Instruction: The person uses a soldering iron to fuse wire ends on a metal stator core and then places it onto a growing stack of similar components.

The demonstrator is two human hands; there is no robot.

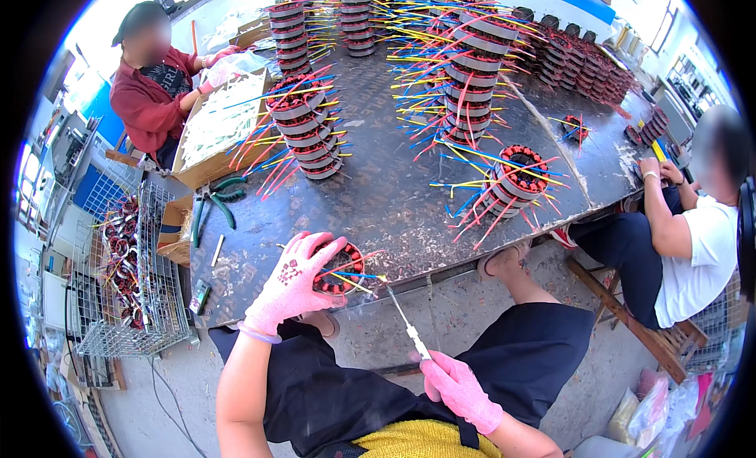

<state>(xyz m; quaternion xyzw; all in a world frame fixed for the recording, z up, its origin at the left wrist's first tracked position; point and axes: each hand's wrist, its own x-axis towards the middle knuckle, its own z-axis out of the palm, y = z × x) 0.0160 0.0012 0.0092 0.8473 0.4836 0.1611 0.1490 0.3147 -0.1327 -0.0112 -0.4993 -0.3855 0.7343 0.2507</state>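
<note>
My left hand (295, 281), in a pink glove, grips a small motor stator (358, 257) with a red-lined ring at the table's front edge. Red, blue and yellow wires stick out of it to the right. In my right hand (461, 389), also gloved in pink, is a slim tool (411, 332) with a white handle and a thin metal shaft. Its tip comes up to the ends of the stator's wires, where a small yellow-orange spot shows. Whether tip and wires touch, I cannot tell. The tool's exact kind is unclear.
Wired stators stand in stacks (303, 127) across the dark table (370, 174). Green-handled cutters (216, 200) lie left, beside a carton of white sleeves (224, 119). A wire basket (134, 285) holds more stators. Co-workers sit at left (153, 96) and right (685, 237).
</note>
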